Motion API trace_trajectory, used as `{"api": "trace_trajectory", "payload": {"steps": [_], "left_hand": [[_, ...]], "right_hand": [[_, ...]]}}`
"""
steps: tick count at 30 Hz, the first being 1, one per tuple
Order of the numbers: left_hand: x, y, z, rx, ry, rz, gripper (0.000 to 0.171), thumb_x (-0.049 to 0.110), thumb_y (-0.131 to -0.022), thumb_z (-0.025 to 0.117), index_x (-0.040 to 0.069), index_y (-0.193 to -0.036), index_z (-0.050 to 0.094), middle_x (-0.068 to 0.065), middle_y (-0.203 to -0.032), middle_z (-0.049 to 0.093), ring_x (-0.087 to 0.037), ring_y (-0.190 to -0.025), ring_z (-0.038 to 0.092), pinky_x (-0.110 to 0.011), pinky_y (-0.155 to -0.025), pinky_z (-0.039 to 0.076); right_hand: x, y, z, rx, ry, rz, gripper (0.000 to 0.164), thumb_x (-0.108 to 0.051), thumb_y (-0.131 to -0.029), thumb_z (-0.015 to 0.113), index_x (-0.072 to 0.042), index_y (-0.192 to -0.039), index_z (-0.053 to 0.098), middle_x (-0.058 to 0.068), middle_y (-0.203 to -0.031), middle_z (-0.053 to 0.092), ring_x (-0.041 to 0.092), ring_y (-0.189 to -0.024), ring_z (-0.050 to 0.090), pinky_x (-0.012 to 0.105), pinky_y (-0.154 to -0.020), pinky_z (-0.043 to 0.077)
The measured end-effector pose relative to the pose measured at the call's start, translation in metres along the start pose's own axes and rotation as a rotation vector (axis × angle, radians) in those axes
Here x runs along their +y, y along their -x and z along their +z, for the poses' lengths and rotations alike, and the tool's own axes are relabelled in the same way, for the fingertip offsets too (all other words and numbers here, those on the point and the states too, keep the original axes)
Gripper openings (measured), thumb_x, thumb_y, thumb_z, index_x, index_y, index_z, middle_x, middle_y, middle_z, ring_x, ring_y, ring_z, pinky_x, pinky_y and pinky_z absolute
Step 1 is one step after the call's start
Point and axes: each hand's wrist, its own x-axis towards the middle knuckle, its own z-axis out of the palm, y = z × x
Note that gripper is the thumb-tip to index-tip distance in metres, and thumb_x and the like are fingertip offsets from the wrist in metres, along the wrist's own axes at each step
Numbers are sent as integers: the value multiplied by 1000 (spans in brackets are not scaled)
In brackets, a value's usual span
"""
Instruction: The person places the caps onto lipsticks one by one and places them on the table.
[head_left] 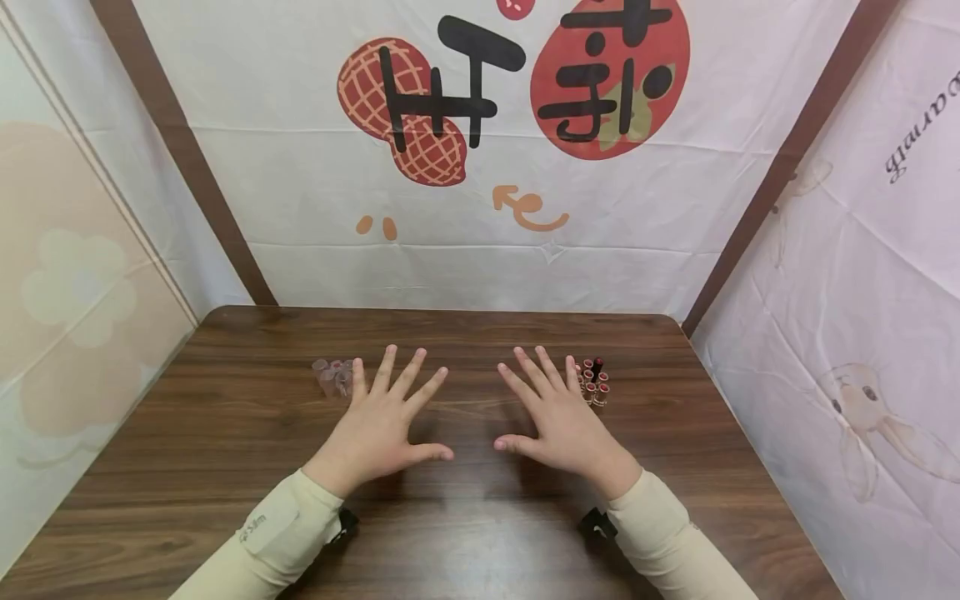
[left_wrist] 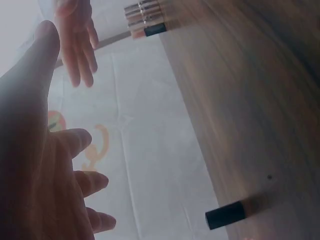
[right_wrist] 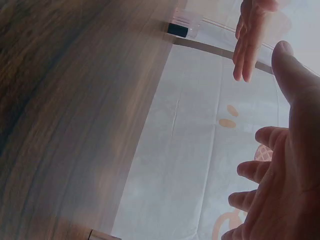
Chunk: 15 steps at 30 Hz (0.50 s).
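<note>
Both hands hover over the brown table with fingers spread and palms down, holding nothing. My left hand (head_left: 378, 425) is beside a small cluster of clear cylinders (head_left: 327, 380), its little finger overlapping them in the head view. In the left wrist view a short black cylinder (left_wrist: 226, 215) stands on the table below that hand. My right hand (head_left: 562, 425) is next to a group of small lipstick-like tubes (head_left: 602, 390) with red tops, partly covered by its fingers. A dark one (head_left: 597, 367) stands at the back of that group.
The wood-grain table (head_left: 480, 533) reaches back to a white printed cloth (head_left: 300, 208). More cloth hangs along the left and right sides, with brown strips at the back corners. Dark straps (head_left: 600, 523) sit at the wrists.
</note>
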Motion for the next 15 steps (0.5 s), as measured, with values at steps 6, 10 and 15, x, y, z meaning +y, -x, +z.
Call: {"api": "trace_trajectory", "payload": {"steps": [6,10,15], "left_hand": [[-12,-1,-7,17,49,-24,113,97,-74,45,37,-164,12,-10,-172,13,-45,-156,-2,-80,-112,3],[-21,-1,-13,25,72,-49,114,96,-74,47,36,-165,12,-9,-172,12,-44,-157,0,-79,-114,4],[-35,0,-23,35,81,-84,114,96,-75,45,34,-165,11,-9,-172,12,-44,-157,2,-79,-114,6]], "right_hand": [[4,-1,-5,19,-66,7,98,-82,-88,51,-28,-164,22,-1,-172,12,30,-159,7,70,-120,7],[7,-2,-9,39,-109,11,97,-80,-88,55,-30,-164,22,-1,-171,16,29,-159,11,66,-122,7],[13,-2,-17,81,-179,7,95,-71,-88,65,-26,-163,28,1,-169,24,31,-157,18,64,-123,10]]}}
